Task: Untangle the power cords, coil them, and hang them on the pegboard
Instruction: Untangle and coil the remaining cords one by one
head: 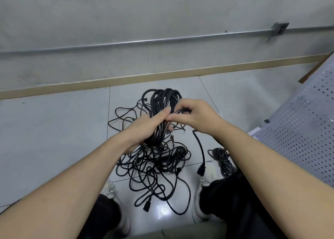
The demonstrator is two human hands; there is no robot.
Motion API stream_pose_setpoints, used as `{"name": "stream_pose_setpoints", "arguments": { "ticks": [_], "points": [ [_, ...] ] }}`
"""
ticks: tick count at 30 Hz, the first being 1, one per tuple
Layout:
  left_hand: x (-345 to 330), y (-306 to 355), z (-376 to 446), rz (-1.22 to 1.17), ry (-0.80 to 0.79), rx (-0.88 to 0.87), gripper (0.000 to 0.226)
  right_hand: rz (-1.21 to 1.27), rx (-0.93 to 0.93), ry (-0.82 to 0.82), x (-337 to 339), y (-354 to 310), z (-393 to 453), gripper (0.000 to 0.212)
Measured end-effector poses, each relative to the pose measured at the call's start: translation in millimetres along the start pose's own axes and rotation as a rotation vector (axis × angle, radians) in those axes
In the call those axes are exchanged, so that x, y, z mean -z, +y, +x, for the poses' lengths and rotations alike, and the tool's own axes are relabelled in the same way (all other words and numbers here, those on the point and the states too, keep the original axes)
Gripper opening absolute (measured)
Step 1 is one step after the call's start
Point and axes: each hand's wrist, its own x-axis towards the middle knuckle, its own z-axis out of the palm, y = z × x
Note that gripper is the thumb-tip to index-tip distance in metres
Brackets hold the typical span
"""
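Observation:
My left hand (144,128) grips a thick coil of black power cord (162,101) held upright above the floor. My right hand (195,115) pinches a strand of the same cord (182,110) at the coil's middle, fingers curled around it. From under my right hand a loose end hangs down to a black plug (201,170). A tangled heap of black cords (155,166) lies on the tiled floor below the hands, with another plug (147,205) near my feet. A second coiled cord (224,161) lies on the floor by my right leg.
A perforated grey metal bench seat (303,130) stands at the right. The grey wall with a metal conduit (144,41) and a beige skirting board (126,77) runs behind the cords. My shoes (204,180) stand either side of the heap.

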Motion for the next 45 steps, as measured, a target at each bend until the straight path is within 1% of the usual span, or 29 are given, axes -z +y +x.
{"name": "stream_pose_setpoints", "arguments": {
  "ticks": [1,2,4,5,7,8,9,11,13,14,16,18,20,22,23,25,28,30,31,32,34,37,38,39,41,42,45],
  "points": [
    [-3,2,-1,0.021,-0.014,-0.011,0.055,-0.002,-0.011,0.002,0,1,1,0.025],
    [-5,1,0,0.050,-0.029,-0.035,0.049,-0.004,-0.016,-0.010,0,1,1,0.024],
    [-6,0,0,0.091,-0.054,-0.074,0.020,0.005,0.000,-0.060,0,5,1,0.023],
    [-5,-1,1,0.138,-0.049,-0.079,0.013,0.005,0.012,-0.073,0,6,1,0.024],
    [-6,-4,2,0.276,-0.012,-0.088,0.019,0.000,0.019,-0.063,1,5,1,0.034],
    [-7,-5,2,0.300,0.014,-0.085,0.025,0.007,0.002,-0.057,2,3,2,0.039],
    [-7,-5,1,0.292,0.042,-0.076,0.028,0.022,-0.034,-0.057,6,2,3,0.042],
    [-3,-5,1,0.250,0.110,-0.049,0.025,0.011,-0.142,-0.079,16,5,3,0.044],
    [7,-6,1,0.203,0.166,-0.030,0.022,-0.109,-0.237,-0.117,28,11,2,0.042],
    [11,-7,2,0.171,0.188,-0.021,0.025,-0.149,-0.275,-0.128,32,14,1,0.042],
    [17,-6,2,0.149,0.203,0.003,0.029,-0.117,-0.311,-0.102,37,16,-3,0.044],
    [16,-6,2,0.161,0.138,-0.010,0.023,-0.019,-0.259,-0.034,39,14,-5,0.039],
    [10,-6,1,0.200,0.046,-0.044,0.021,0.053,-0.166,0.055,36,10,-4,0.026],
    [5,-5,0,0.221,-0.046,-0.077,0.022,0.077,-0.098,0.125,33,9,-2,0.016],
    [4,-5,0,0.215,-0.091,-0.084,0.022,0.072,-0.079,0.151,30,9,-1,0.017],
    [2,-8,0,0.188,-0.151,-0.118,0.024,0.044,-0.066,0.205,25,8,1,0.032],
    [0,-10,0,0.114,-0.156,-0.194,0.025,0.024,-0.135,0.260,21,8,4,0.049],
    [-1,-9,0,0.043,-0.153,-0.194,0.023,0.095,-0.225,0.221,20,6,7,0.071],
    [-2,-9,0,0.009,-0.159,-0.189,0.023,0.163,-0.266,0.174,21,6,8,0.082],
    [-2,-9,-1,-0.021,-0.165,-0.188,0.023,0.225,-0.288,0.118,21,6,7,0.088],
    [-4,-10,-3,-0.090,-0.201,-0.181,0.022,0.286,-0.268,0.054,22,4,6,0.081],
    [-6,-12,-3,-0.269,-0.277,-0.170,0.022,0.304,-0.211,0.065,30,0,4,0.069],
    [-5,-13,-2,-0.336,-0.282,-0.170,0.021,0.317,-0.210,0.066,34,-1,5,0.062],
    [-4,-13,0,-0.401,-0.273,-0.165,0.020,0.334,-0.224,0.073,38,0,5,0.053],
    [-1,-14,4,-0.489,-0.230,-0.153,0.021,0.375,-0.282,0.090,44,0,5,0.049],
    [0,-15,5,-0.502,-0.208,-0.150,0.023,0.375,-0.308,0.088,45,1,5,0.046],
    [-1,-18,7,-0.476,-0.185,-0.122,0.024,0.300,-0.349,0.045,46,6,0,0.027]
  ]
}}
